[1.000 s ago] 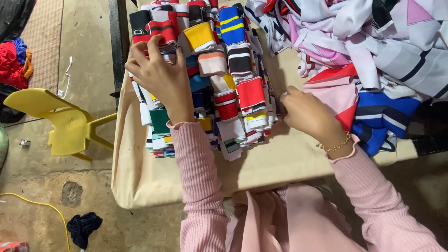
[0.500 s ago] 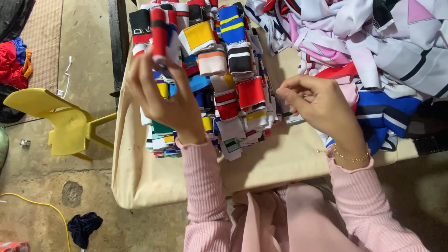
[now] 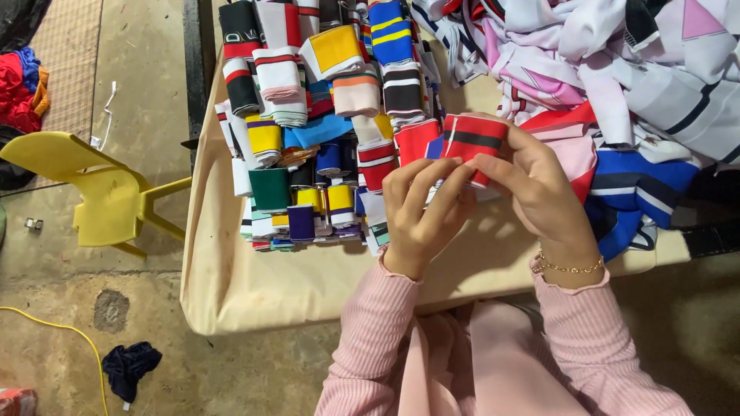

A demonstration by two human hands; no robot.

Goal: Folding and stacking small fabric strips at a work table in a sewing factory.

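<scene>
Head view: both hands have come together; left hand (image 3: 420, 219) and right hand (image 3: 539, 192) fingers clamp a red, black-striped folded fabric band (image 3: 474, 142), lifted off the multicoloured band stack (image 3: 308, 154) above the cream-covered bench (image 3: 254, 293) near edge.

A yellow plastic chair (image 3: 92, 192) lies tipped on the stained concrete floor (image 3: 139, 92) (a yellow cable (image 3: 69, 339) nearby).

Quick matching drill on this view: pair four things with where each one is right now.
1. red and black striped band
2. yellow plastic chair
3. dark blue rag
4. gold bracelet

a. on the right wrist
b. on the floor near the yellow cable
c. held between the left hand and right hand
d. on the floor left of the table

Pairs: 1-c, 2-d, 3-b, 4-a
</scene>
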